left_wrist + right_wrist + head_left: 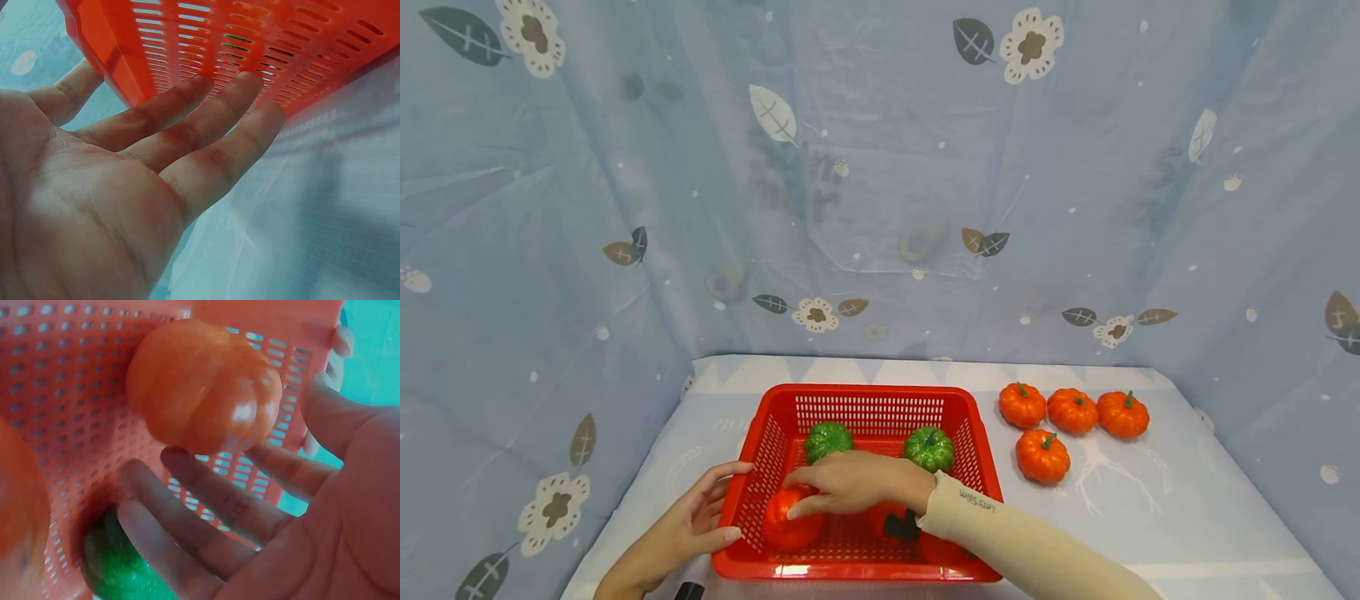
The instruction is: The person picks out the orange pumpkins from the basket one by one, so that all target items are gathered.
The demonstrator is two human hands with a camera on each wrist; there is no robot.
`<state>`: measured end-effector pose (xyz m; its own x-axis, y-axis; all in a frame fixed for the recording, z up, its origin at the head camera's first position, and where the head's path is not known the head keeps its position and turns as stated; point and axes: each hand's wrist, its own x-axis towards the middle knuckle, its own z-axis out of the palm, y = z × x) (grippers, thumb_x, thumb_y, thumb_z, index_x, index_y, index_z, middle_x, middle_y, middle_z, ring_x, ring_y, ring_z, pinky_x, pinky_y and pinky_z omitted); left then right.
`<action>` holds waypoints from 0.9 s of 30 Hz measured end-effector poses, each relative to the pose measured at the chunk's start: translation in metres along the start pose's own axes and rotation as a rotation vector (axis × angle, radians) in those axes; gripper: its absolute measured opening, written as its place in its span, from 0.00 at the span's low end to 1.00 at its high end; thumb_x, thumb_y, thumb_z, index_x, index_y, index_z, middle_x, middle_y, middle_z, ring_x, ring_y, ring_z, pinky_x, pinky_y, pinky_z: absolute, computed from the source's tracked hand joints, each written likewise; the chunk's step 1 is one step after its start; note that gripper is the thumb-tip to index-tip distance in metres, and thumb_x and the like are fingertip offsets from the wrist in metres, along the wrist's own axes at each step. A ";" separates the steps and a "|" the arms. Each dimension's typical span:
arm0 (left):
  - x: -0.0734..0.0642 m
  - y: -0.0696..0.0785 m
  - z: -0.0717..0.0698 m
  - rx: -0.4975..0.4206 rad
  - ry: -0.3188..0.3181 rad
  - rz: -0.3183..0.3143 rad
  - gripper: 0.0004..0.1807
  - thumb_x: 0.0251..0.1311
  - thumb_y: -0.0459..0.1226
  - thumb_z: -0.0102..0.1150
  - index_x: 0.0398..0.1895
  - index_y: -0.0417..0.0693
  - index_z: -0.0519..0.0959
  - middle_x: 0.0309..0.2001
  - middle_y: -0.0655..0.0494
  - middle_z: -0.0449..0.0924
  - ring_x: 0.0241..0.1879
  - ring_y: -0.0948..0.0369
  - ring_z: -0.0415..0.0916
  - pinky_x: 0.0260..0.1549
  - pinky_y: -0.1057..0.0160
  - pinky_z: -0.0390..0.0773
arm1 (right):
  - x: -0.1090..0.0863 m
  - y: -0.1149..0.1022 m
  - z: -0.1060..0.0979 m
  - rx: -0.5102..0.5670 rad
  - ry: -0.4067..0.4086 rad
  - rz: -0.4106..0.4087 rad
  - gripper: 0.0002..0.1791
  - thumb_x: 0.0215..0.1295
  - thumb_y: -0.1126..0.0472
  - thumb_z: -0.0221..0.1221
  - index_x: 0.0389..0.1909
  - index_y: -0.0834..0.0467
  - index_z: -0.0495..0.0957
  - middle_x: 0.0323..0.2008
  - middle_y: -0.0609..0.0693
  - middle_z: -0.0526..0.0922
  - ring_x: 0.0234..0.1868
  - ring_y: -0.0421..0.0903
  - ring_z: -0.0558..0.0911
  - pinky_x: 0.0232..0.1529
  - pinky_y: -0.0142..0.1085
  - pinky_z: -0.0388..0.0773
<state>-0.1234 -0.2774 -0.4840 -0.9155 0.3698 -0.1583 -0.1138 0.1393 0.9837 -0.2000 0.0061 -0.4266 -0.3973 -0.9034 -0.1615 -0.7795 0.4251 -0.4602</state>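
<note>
A red plastic basket (857,570) with slotted walls stands on the table. At its left side is my left hand (688,521), fingers spread and fairly straight; in the left wrist view the fingertips lie along the slotted outer wall (300,37). My right hand (857,483) reaches into the basket over an orange pumpkin (790,525) at the front left. In the right wrist view the pumpkin (200,387) sits between loosely bent fingers and a thumb that stands off its side. Two green pumpkins, one left (828,440) and one right (929,450), lie at the back of the basket.
More orange pumpkins lie in the front right of the basket, partly under the right forearm (1022,533). To the right of the basket several small orange pumpkins (1043,457) rest on the white table (1195,517). A blue patterned cloth (880,208) hangs behind and at both sides.
</note>
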 end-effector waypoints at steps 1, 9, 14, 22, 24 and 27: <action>0.000 0.000 0.000 0.000 0.002 -0.003 0.41 0.66 0.34 0.64 0.78 0.50 0.54 0.75 0.32 0.55 0.67 0.41 0.68 0.54 0.53 0.82 | 0.002 -0.001 0.001 0.014 -0.008 -0.010 0.28 0.78 0.40 0.51 0.69 0.51 0.74 0.56 0.40 0.83 0.50 0.31 0.81 0.54 0.27 0.76; 0.001 0.001 0.000 -0.005 -0.008 0.020 0.40 0.67 0.32 0.63 0.78 0.49 0.55 0.74 0.30 0.55 0.66 0.40 0.68 0.53 0.53 0.83 | 0.011 -0.003 0.006 0.050 -0.075 -0.082 0.14 0.75 0.45 0.59 0.50 0.49 0.78 0.38 0.34 0.78 0.35 0.30 0.75 0.38 0.21 0.72; 0.000 0.000 0.000 -0.009 -0.015 0.020 0.39 0.67 0.33 0.63 0.78 0.47 0.55 0.74 0.29 0.55 0.66 0.41 0.68 0.53 0.53 0.83 | 0.009 -0.002 0.009 0.049 -0.089 -0.042 0.22 0.63 0.48 0.72 0.49 0.50 0.72 0.40 0.35 0.76 0.34 0.32 0.72 0.36 0.22 0.71; 0.000 -0.002 -0.001 -0.022 -0.025 0.033 0.40 0.67 0.32 0.62 0.78 0.46 0.54 0.73 0.28 0.56 0.66 0.41 0.68 0.53 0.52 0.83 | 0.010 -0.003 0.008 -0.056 -0.113 -0.063 0.34 0.62 0.51 0.74 0.67 0.53 0.74 0.62 0.39 0.78 0.63 0.31 0.73 0.61 0.24 0.69; 0.000 -0.002 -0.001 -0.021 -0.024 0.032 0.40 0.67 0.32 0.62 0.78 0.46 0.54 0.73 0.28 0.56 0.66 0.42 0.68 0.53 0.52 0.83 | 0.010 -0.003 0.008 -0.075 -0.124 -0.079 0.33 0.63 0.50 0.72 0.68 0.52 0.75 0.64 0.39 0.77 0.67 0.33 0.70 0.65 0.25 0.66; 0.000 -0.002 -0.001 -0.015 -0.019 0.024 0.40 0.67 0.33 0.63 0.78 0.47 0.54 0.73 0.29 0.56 0.66 0.42 0.69 0.54 0.53 0.83 | 0.011 -0.003 0.009 -0.086 -0.124 -0.084 0.34 0.64 0.47 0.71 0.69 0.51 0.75 0.64 0.37 0.77 0.67 0.33 0.70 0.66 0.26 0.66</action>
<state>-0.1232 -0.2789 -0.4859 -0.9108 0.3899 -0.1359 -0.0978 0.1160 0.9884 -0.1978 -0.0056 -0.4346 -0.2708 -0.9337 -0.2344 -0.8482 0.3466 -0.4005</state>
